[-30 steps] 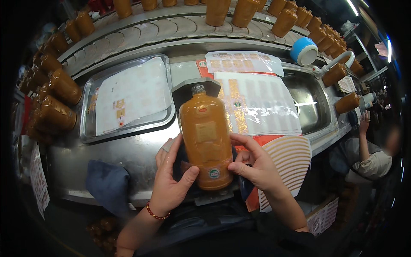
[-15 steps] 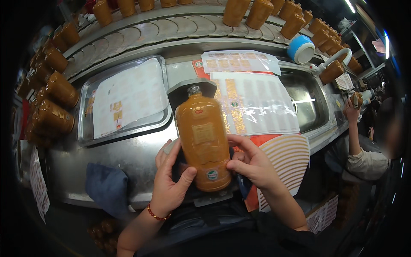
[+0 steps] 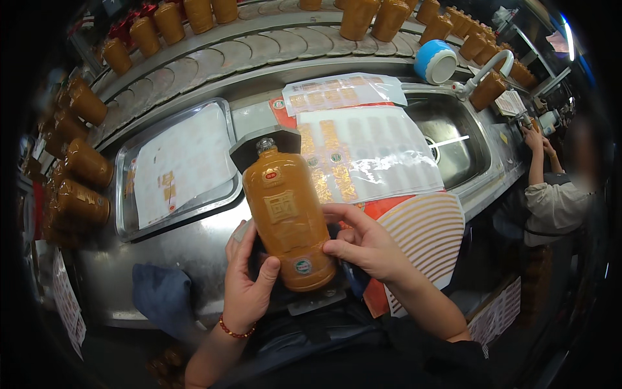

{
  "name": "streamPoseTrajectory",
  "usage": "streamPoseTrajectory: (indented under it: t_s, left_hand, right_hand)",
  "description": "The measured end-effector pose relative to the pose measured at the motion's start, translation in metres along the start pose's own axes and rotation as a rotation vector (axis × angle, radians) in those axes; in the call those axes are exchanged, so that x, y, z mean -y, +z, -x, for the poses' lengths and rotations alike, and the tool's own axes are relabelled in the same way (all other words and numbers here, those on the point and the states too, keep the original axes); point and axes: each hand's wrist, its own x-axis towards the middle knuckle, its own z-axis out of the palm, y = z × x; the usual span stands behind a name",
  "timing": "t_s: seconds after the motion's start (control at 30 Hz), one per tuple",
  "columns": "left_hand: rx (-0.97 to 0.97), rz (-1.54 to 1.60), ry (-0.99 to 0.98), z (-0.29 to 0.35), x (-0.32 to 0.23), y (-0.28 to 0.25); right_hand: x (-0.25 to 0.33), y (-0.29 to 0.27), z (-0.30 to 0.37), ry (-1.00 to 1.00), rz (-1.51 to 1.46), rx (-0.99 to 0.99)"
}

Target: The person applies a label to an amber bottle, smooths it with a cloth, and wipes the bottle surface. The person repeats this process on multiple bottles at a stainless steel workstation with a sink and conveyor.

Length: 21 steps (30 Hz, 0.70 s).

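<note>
An amber-brown bottle (image 3: 290, 214) with a clear neck leans back slightly in front of me. Small labels sit on its upper front and near its base, with a raised square panel between. My left hand (image 3: 251, 288) grips its lower left side, thumb on the front. On the other side my right hand (image 3: 363, 243) holds the lower edge, thumb against the glass. Some fingertips of both hands are hidden behind it. A grey piece shows at the left fingers; its kind is unclear. Behind the bottle's neck stands a dark angular metal holder (image 3: 249, 144).
A steel tray (image 3: 230, 133) with a label sheet lies left; more transparent label sheets (image 3: 376, 149) lie right, beside a sink (image 3: 483, 146). A striped, curved sheet (image 3: 424, 236) and blue cloth (image 3: 162, 295) are near. Bottles line a conveyor (image 3: 259, 48). A co-worker (image 3: 554, 201) sits right.
The bottle and both hands sit slightly further left in view, and the bottle's top tilts more left. The co-worker's hands have moved. Conveyor bottles have shifted.
</note>
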Motion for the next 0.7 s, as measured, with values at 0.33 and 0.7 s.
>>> streamPoseTrajectory:
  t_s: [0.33, 0.7]
  left_hand:
    - [-0.005, -0.294, 0.156, 0.001, -0.004, 0.008]
    - [0.121, -0.446, 0.278, 0.006, 0.001, 0.015]
  right_hand:
    - [-0.007, -0.007, 0.001, 0.021, -0.047, -0.013]
    - [-0.002, -0.005, 0.021, -0.014, 0.149, -0.093]
